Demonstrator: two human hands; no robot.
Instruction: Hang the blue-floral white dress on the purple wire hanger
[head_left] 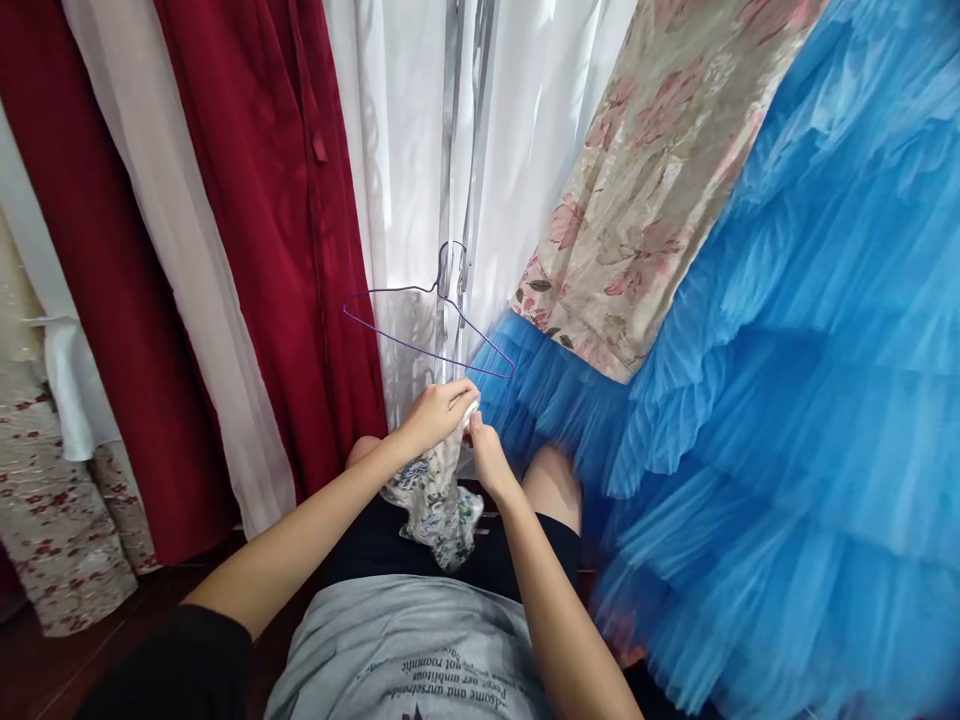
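Drooping before black shorts (367,540), a floral cloth (442,510) hangs where the left hand (441,413) and right hand (489,457) pinch its pale upper end with curled fingers. Just beyond is a purple wire hanger (438,288). Farther off, red fabric (247,200) hangs at left, a flowered garment (645,200) and blue tulle (847,400) at right, a white curtain (405,130) behind.

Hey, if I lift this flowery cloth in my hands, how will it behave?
The flowery cloth will likely be floppy, since it hangs crumpled below your left hand and right hand. It's probably light for its size, as the fabric looks thin. It seems unlikely to roll, given its loose, uneven folds.
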